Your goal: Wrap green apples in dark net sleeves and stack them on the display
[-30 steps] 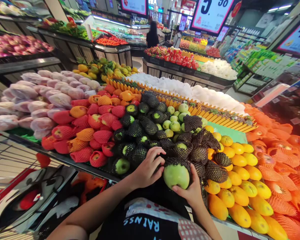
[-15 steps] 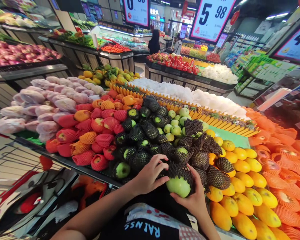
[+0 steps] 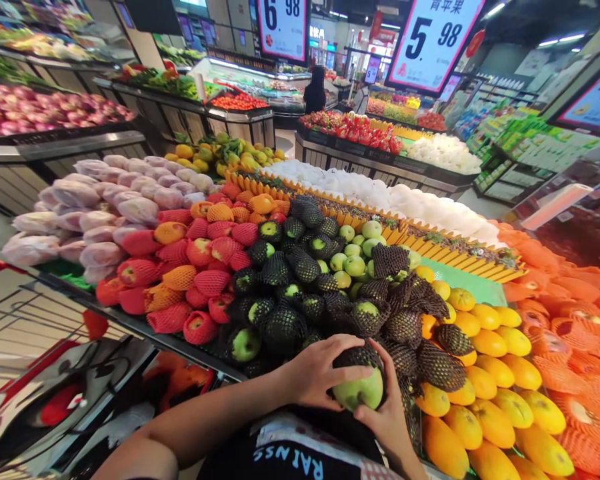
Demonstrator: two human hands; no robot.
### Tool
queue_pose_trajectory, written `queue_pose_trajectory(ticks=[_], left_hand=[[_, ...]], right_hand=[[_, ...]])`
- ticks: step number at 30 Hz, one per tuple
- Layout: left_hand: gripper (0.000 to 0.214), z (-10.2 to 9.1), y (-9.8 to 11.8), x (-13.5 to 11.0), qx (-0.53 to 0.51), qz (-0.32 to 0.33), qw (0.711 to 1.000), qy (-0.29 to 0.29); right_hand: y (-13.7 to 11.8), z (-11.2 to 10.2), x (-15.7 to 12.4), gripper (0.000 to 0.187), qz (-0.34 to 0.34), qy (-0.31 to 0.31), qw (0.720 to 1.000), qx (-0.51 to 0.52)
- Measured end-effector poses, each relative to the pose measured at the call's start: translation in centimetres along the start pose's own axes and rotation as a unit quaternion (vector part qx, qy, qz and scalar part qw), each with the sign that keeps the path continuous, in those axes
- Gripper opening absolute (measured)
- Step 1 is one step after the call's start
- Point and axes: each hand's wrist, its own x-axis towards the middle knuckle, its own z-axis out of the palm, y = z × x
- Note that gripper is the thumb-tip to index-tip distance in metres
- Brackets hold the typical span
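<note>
A green apple (image 3: 363, 390), half covered by a black foam net, sits between both my hands at the near edge of the fruit display. My left hand (image 3: 319, 370) wraps its fingers over the net on the apple's top and left side. My right hand (image 3: 391, 410) cups the apple from the right and below. Behind them lies a pile of green apples in black nets (image 3: 300, 280), and some bare green apples (image 3: 353, 257) farther back.
Red and orange netted apples (image 3: 200, 267) lie to the left and yellow mangoes (image 3: 485, 373) to the right. A shopping cart (image 3: 55, 373) stands at lower left. A price sign "5.98" (image 3: 433, 40) hangs above. A person (image 3: 315, 90) stands far back.
The apple and both hands have come down and nearer to my body. My left hand has slid from the neighbouring netted fruit onto the net over the apple.
</note>
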Motion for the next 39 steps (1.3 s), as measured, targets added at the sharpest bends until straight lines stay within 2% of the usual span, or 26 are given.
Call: queue_pose_trajectory(ticks=[3, 5, 7, 9, 11, 12, 14, 16, 19, 22, 24, 26, 28, 30, 31, 33, 35, 36, 39], left_hand=[[0.088, 0.1, -0.5, 0.0, -0.021, -0.009, 0.999, 0.043], [0.094, -1.1, -1.1, 0.6, -0.034, -0.045, 0.995, 0.077], [0.093, -3.1, -2.6, 1.5, -0.022, -0.101, 0.985, 0.141], [0.086, -5.8, -5.2, 2.5, 0.020, -0.165, 0.957, 0.238], [0.079, -8.7, -8.7, 3.1, 0.065, -0.241, 0.916, 0.315], [0.078, -10.0, -10.6, 3.2, 0.093, -0.268, 0.895, 0.344], [0.077, -12.3, -14.3, 2.9, 0.164, -0.334, 0.858, 0.354], [0.078, -13.6, -17.3, 2.3, 0.226, -0.410, 0.830, 0.304], [0.080, -14.0, -20.2, 1.6, 0.308, -0.487, 0.802, 0.158], [0.083, -13.5, -21.4, 2.1, 0.373, -0.512, 0.773, 0.035], [0.090, -13.2, -21.6, 3.4, 0.395, -0.538, 0.745, -0.010], [0.098, -12.6, -21.4, 5.3, 0.408, -0.552, 0.726, -0.028], [0.098, -11.5, -21.0, 7.5, 0.417, -0.516, 0.748, -0.022], [0.087, -9.7, -20.7, 9.7, 0.400, -0.438, 0.804, -0.043], [0.081, -8.6, -20.7, 10.8, 0.379, -0.399, 0.832, -0.074], [0.072, -6.1, -20.8, 12.7, 0.328, -0.343, 0.867, -0.150], [0.072, -3.7, -21.3, 14.3, 0.292, -0.320, 0.877, -0.206], [0.074, -2.6, -21.7, 14.9, 0.283, -0.319, 0.877, -0.220], [0.080, -0.8, -22.8, 16.0, 0.267, -0.332, 0.872, -0.243]], right_hand=[[0.2, -0.2, -0.1, 0.109, 0.009, -0.038, 0.998, 0.041], [0.5, -0.9, -0.1, 0.103, 0.009, -0.048, 0.997, 0.066], [0.9, -1.8, -0.1, 0.093, 0.005, -0.048, 0.995, 0.085], [1.5, -2.6, -0.3, 0.085, 0.002, -0.029, 0.996, 0.089], [2.2, -3.3, -0.7, 0.075, 0.006, 0.016, 0.996, 0.085], [2.5, -3.6, -1.0, 0.070, 0.008, 0.044, 0.996, 0.080], [3.0, -4.2, -1.4, 0.062, 0.011, 0.104, 0.992, 0.074], [3.3, -4.7, -1.7, 0.055, 0.016, 0.157, 0.985, 0.074], [3.4, -5.5, -1.4, 0.049, 0.010, 0.207, 0.975, 0.080], [3.5, -5.7, -0.8, 0.047, -0.003, 0.220, 0.972, 0.083], [3.6, -5.5, -0.5, 0.047, -0.007, 0.220, 0.972, 0.077], [3.5, -5.3, -0.1, 0.048, -0.010, 0.214, 0.975, 0.060], [3.1, -5.5, 0.5, 0.049, -0.011, 0.209, 0.978, 0.020], [2.7, -6.8, 1.8, 0.050, -0.022, 0.224, 0.971, -0.076], [2.5, -7.9, 2.7, 0.050, -0.032, 0.240, 0.959, -0.148], [2.7, -10.9, 4.7, 0.048, -0.062, 0.258, 0.907, -0.326], [3.5, -14.4, 6.3, 0.050, -0.029, 0.281, 0.851, -0.443], [4.2, -16.2, 6.9, 0.056, 0.008, 0.285, 0.833, -0.473], [6.6, -20.1, 7.5, 0.072, 0.129, 0.259, 0.805, -0.519]])
